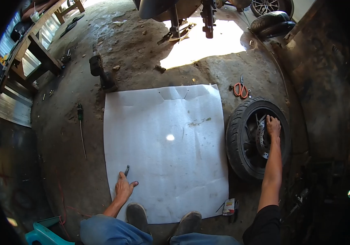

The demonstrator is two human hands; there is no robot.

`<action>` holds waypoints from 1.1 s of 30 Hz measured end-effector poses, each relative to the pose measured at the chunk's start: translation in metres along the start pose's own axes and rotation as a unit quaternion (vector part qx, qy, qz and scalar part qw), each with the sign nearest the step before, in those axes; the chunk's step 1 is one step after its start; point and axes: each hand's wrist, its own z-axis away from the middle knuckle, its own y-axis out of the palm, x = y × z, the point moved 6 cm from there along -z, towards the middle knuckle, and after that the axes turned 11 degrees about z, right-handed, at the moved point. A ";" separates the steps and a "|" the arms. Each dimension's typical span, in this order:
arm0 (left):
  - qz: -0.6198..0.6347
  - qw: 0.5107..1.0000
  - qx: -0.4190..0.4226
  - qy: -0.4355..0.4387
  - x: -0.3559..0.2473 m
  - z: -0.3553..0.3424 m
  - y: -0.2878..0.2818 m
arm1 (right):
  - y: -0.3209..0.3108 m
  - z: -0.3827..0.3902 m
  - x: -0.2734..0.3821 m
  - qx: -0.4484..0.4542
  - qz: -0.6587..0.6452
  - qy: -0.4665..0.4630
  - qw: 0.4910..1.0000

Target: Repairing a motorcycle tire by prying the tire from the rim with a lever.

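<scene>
right fingers (268,119) at wheel (250,139); left fingers (122,175) at dark tool (127,169), white sheet (162,126) beneath.

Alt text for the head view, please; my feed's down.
The right hand is at a black-tyred wheel with a perforated disc, beside a white sheet. The left hand is over the sheet, a small dark object at its fingertips. Orange-handled scissors lie beyond the wheel.
</scene>
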 end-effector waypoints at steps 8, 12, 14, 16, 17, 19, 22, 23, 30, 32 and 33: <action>0.003 1.000 -0.014 -0.011 0.010 0.005 -0.002 | -0.005 -0.004 0.011 0.048 -0.030 0.109 0.992; 0.009 1.000 0.001 -0.014 0.005 0.001 0.010 | -0.003 0.000 -0.011 0.044 -0.060 0.126 0.989; 0.006 1.000 -0.009 -0.012 0.016 0.000 0.010 | -0.016 0.024 0.003 -0.039 -0.091 0.148 0.984; -0.016 1.000 -0.018 -0.001 0.025 -0.004 0.016 | -0.037 0.036 0.020 -0.103 -0.103 0.150 0.978; -0.010 1.000 -0.024 -0.007 0.031 -0.005 0.016 | -0.052 0.042 0.026 -0.125 -0.130 0.164 0.970; -0.006 1.000 -0.020 -0.014 0.030 -0.009 0.019 | -0.071 0.062 0.024 -0.154 -0.152 0.179 0.960; 0.012 1.000 -0.004 -0.022 0.023 -0.003 0.016 | -0.100 0.109 0.051 -0.196 -0.206 0.135 0.949; 0.012 1.000 -0.004 -0.023 0.023 0.001 0.015 | -0.110 0.130 0.061 -0.196 -0.206 0.134 0.949; 0.017 0.999 -0.023 0.018 0.041 -0.001 0.025 | -0.166 0.300 0.232 -0.293 -0.309 -0.275 0.862; 0.021 0.996 -0.043 0.070 0.014 -0.003 0.010 | -0.173 0.326 0.265 -0.313 -0.280 -0.368 0.830; 0.027 0.995 -0.043 0.091 0.009 -0.003 0.008 | -0.158 0.335 0.293 -0.255 -0.271 -0.402 0.837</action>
